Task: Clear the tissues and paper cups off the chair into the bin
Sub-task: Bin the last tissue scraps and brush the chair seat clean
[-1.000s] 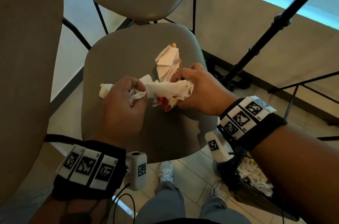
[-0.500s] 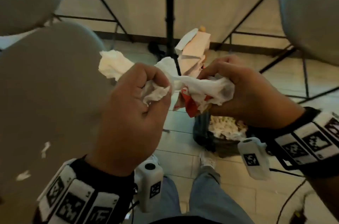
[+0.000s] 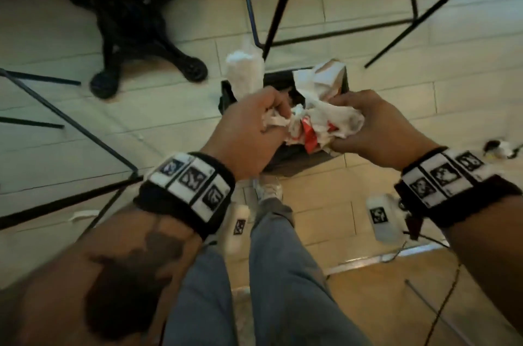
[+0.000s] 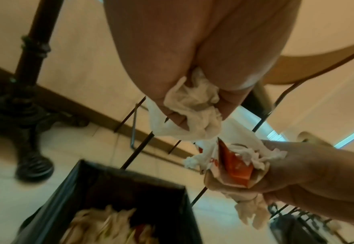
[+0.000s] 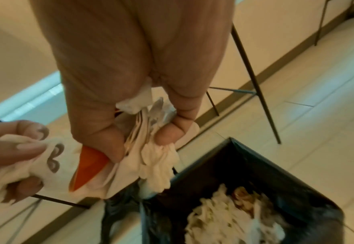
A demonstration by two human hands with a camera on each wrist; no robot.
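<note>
Left hand is clenching a tissue; right hand is gripping crushed cups and tissues. Both are hovering over the bin, already holding paper waste.

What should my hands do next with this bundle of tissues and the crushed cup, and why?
Probably just open both hands. The left hand and right hand grip the tissue and cup bundle above the black bin, which already holds paper waste, so it should drop in.
</note>
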